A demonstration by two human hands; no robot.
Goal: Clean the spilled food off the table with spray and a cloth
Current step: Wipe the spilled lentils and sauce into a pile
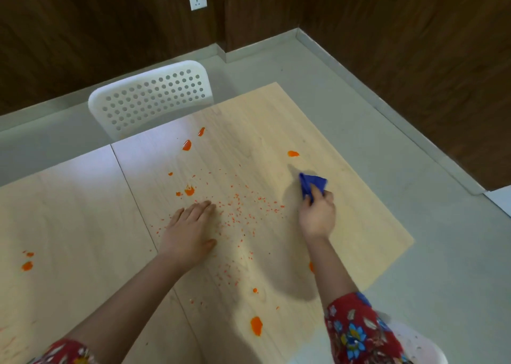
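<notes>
We see a pale wooden worktop (83, 225) strewn with spilled orange food (243, 206). Fine crumbs are scattered across its middle and wetter smears lie further out, with a large orange blob (256, 325) close to the near edge.

The left hand (190, 229) lies flat on the worktop, fingers straight and together, its fingertips at the left fringe of the crumbs. Its grip is wide and holds nothing.

The right hand (318, 217) is to the right of the crumbs, its grip closed round a bunched dark blue cloth (311, 184) that sticks out beyond the fingers. We cannot tell whether the cloth touches the surface. A small orange smear (293, 153) lies just beyond it.

The right forearm ends in a red floral sleeve (356, 330). A white plastic chair with a perforated back (154, 95) stands at the far edge, and a white wall socket (198, 1) sits on the dark panelled wall behind.
</notes>
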